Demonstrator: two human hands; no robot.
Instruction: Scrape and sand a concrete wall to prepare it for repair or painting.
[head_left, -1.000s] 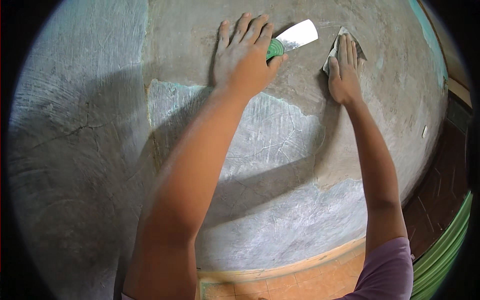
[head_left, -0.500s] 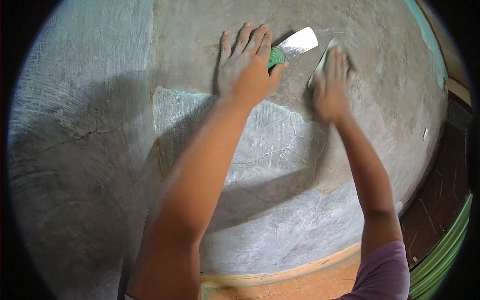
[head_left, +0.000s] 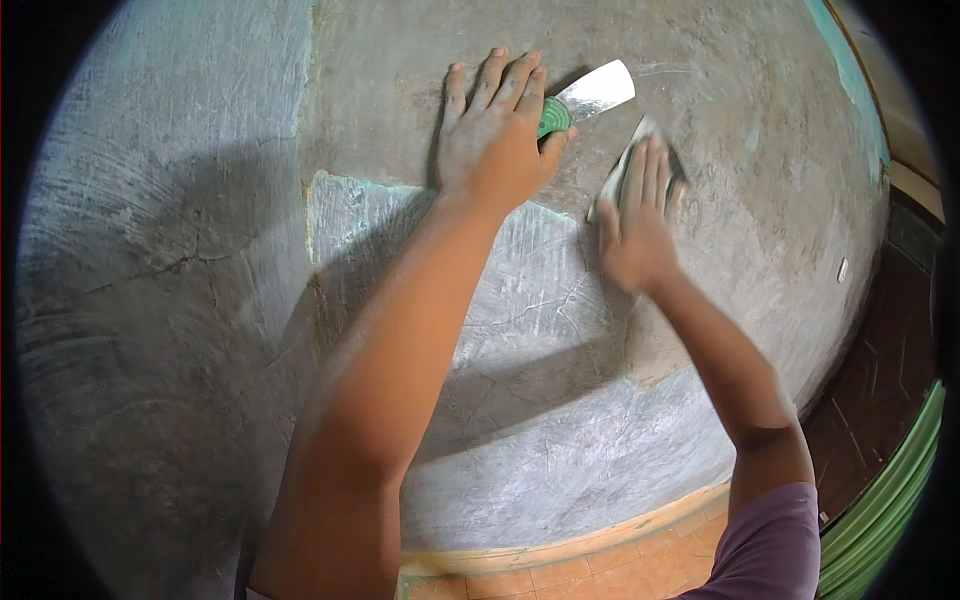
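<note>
My left hand (head_left: 495,140) rests with its fingers spread on a grey plastered wall (head_left: 390,110). Between its thumb and palm it keeps a putty knife (head_left: 598,90) with a green handle; the shiny blade points up and right. To the right, my right hand (head_left: 645,215) presses a sheet of sandpaper (head_left: 618,185) flat to the wall. The sheet's pale edge and corner stick out past the fingers; the rest lies hidden under the hand. Slight motion blur softens this hand.
A cracked, whitish patch with a turquoise edge (head_left: 370,190) lies below my left hand. Orange floor tiles (head_left: 560,575) meet the wall at the bottom. Green cloth (head_left: 890,510) hangs at the lower right, near a dark brown surface (head_left: 865,400).
My right hand has slid down and a little left along the wall with the sandpaper. My left hand and the putty knife have stayed nearly in place.
</note>
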